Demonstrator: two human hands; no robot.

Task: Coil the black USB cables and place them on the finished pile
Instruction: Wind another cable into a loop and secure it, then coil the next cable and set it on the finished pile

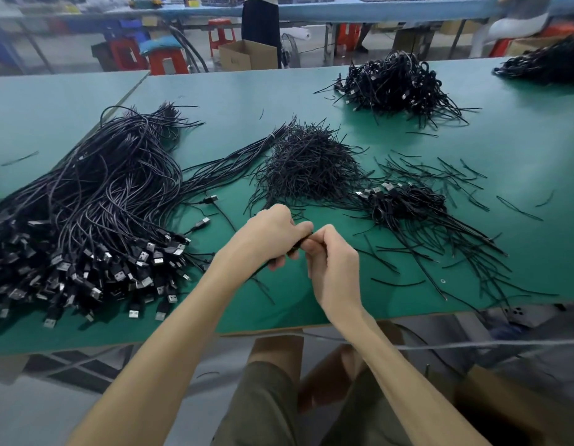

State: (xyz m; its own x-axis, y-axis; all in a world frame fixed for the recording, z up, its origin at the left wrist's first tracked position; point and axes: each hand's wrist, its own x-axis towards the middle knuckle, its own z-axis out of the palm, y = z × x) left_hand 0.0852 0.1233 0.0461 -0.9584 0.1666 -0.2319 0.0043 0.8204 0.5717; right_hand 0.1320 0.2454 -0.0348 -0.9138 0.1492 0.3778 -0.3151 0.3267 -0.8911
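A: What is that person doing at the green table [520, 149]?

B: Sitting at its near edge, holding both hands just above the top. The left hand [272, 235] is curling its fingers round a black USB cable [296, 249], and the right hand [333, 268] is pinching that cable from the other side. The 2 hands are meeting over it, fingertips close together.

A: Is the cable coiled?

B: I cannot tell. Only a short dark stretch is showing between the fingers, and a thin strand is trailing down from under the left hand onto the table.

A: Where are the others lying?

B: A big heap of loose cables [95, 201] is sprawling at the person's left, plugs pointing toward the near edge. A mound of short black ties [308, 165] is sitting straight ahead, beyond the hands. To the right of it, a small pile of bundled cables [404, 201] is resting among scattered ties, apart from the hands. A larger bundled pile [391, 82] is lying farther back, and another dark pile [543, 66] is sitting at the far right corner.
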